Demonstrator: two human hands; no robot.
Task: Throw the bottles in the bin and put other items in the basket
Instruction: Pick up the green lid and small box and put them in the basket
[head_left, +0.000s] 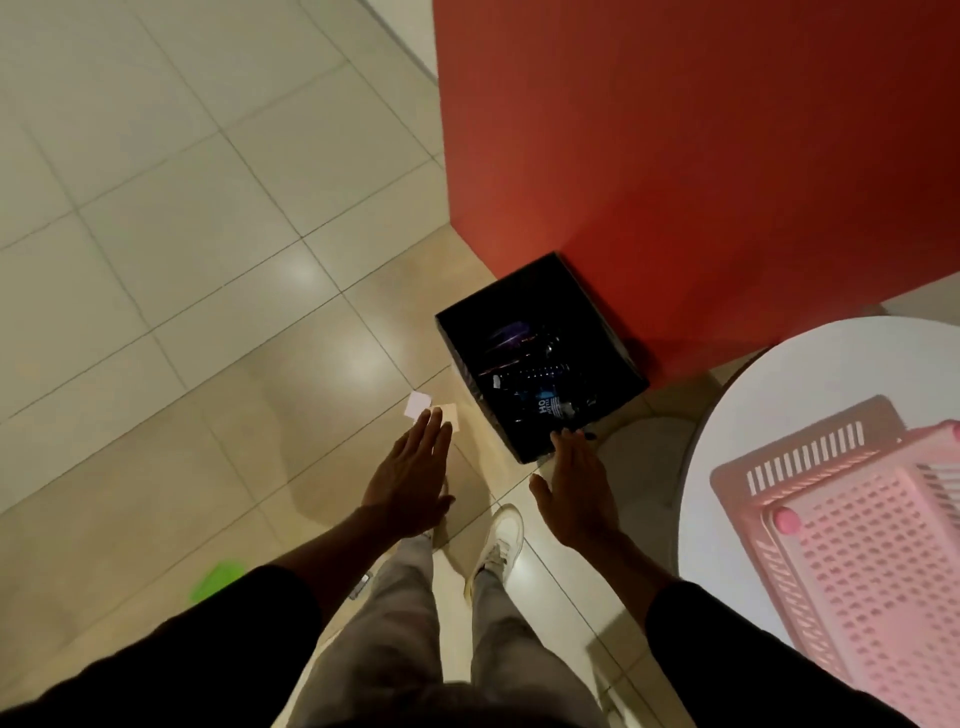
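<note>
A black square bin stands on the tiled floor against a red wall, with bottles lying inside it. My right hand hovers flat and open at the bin's near corner, holding nothing. My left hand is spread open over the floor to the left of the bin, also holding nothing. A pink perforated plastic basket sits on a round white table at the right. Just past my left fingertips, a white card and a tan card lie on the floor.
The red wall rises behind the bin. A green object lies on the floor at the lower left. My legs and a white shoe stand between my hands.
</note>
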